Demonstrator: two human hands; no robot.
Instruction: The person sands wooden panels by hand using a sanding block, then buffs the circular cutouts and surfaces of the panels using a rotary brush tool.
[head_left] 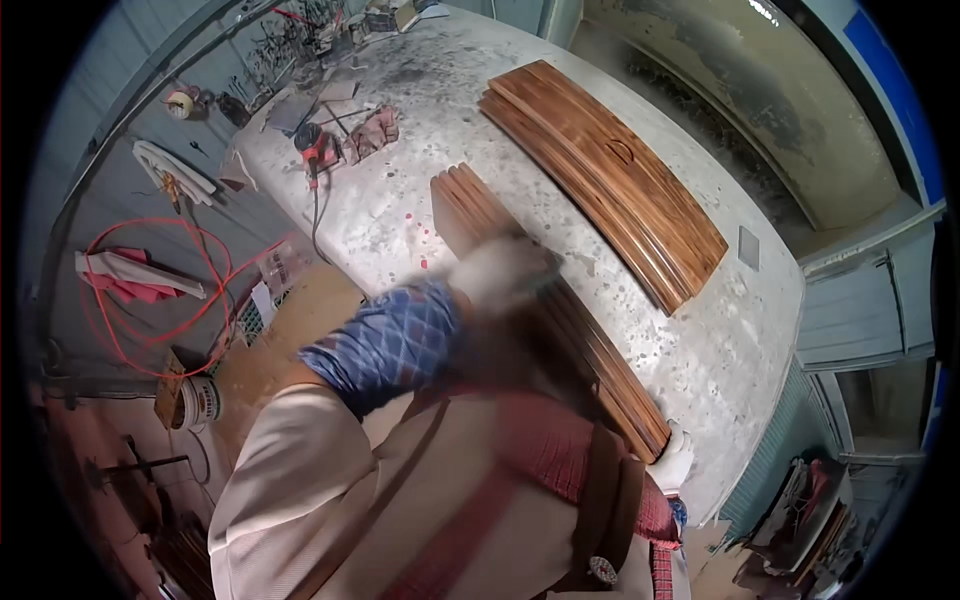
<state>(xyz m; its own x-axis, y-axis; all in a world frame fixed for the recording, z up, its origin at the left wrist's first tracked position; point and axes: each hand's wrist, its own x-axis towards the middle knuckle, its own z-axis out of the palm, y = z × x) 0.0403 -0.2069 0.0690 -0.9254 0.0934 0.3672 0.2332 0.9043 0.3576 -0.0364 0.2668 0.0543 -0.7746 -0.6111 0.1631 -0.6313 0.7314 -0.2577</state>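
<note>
A long brown wooden moulding panel [608, 372] with a grooved, stepped profile lies slantwise on the table, close against my body. My left hand [500, 275], in a whitish glove below a blue checked sleeve, is over its upper middle and smeared by motion. Something dark shows by its fingers, too blurred to name. At the panel's near right end my right hand [676, 458], also in a white glove, is closed around the edge. A second, wider, curved wooden panel [625, 165] with a dark drawn mark rests farther back, apart from both hands.
The whitish, stained table [400, 215] carries a red-and-black corded power tool [316, 150], a crumpled cloth [372, 135] and a small grey square sheet [748, 247]. Left of it hang a coiled orange hose [150, 222] and stands a white bucket [203, 400]. Stacked boards [800, 525] are at lower right.
</note>
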